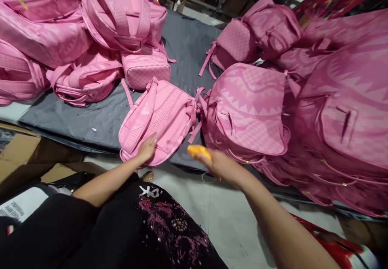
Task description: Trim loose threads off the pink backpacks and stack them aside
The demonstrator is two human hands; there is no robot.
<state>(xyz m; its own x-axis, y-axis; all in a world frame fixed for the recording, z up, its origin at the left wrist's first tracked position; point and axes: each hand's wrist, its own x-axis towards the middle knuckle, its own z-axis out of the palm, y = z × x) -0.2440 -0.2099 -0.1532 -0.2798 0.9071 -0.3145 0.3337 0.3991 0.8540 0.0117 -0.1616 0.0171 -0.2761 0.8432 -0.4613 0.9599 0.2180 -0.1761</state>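
Observation:
A pink backpack (169,115) lies with its straps and dotted back panel facing up, near the front edge of the dark-covered table (188,46). My left hand (147,149) rests on its lower part; the fingers are blurred, and whether they pinch the fabric is unclear. To the right of that backpack, my right hand (212,163) is closed around a yellow tool (198,152), held just off the table's front edge. The tool's exact shape is smeared by motion. Right beside them sits a larger pink backpack (251,107) with a jagged tooth pattern.
Several pink bags (112,14) are piled at the left and back left. More pink backpacks (357,99) are stacked along the right. Cardboard boxes (21,151) stand at the lower left, and a red and white item (333,240) lies on the floor at the lower right.

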